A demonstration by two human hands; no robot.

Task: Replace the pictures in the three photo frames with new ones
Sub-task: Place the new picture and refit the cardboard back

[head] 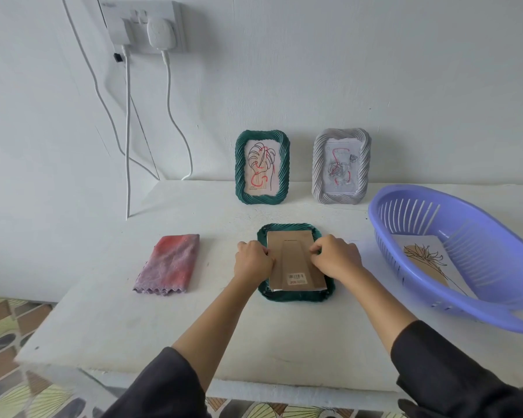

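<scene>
On a white table (127, 321) set against a pale wall, a dark green photo frame with a twisted, rope-like border (296, 294) lies face down, its brown cardboard backing board (293, 263) turned up and a small barcode sticker (296, 279) showing near its closer end; the person's left hand (252, 260) is curled at the backing's left edge and the right hand (334, 256) is curled at its right edge, fingers bent in tight against the board on each side, though whether they pinch a tab or only press on it cannot be told from this angle. Dark sleeves (453, 366) cover both forearms up to just short of the wrists. Farther back, a second green rope-bordered frame (239, 167) stands upright against the wall, holding a line drawing of a leaf with red marks, and just to its right a pale grey frame of the same twisted pattern (317, 167) stands upright with a faint drawing of roses. To the right of the face-down frame sits a lilac slotted plastic basket (405, 206), tilted toward the camera, with a white sheet bearing a line-drawn flower (426, 260) lying inside it. A folded pink and purple cloth with a zigzag hem (169, 263) rests flat on the table, well to the left of the hands
</scene>
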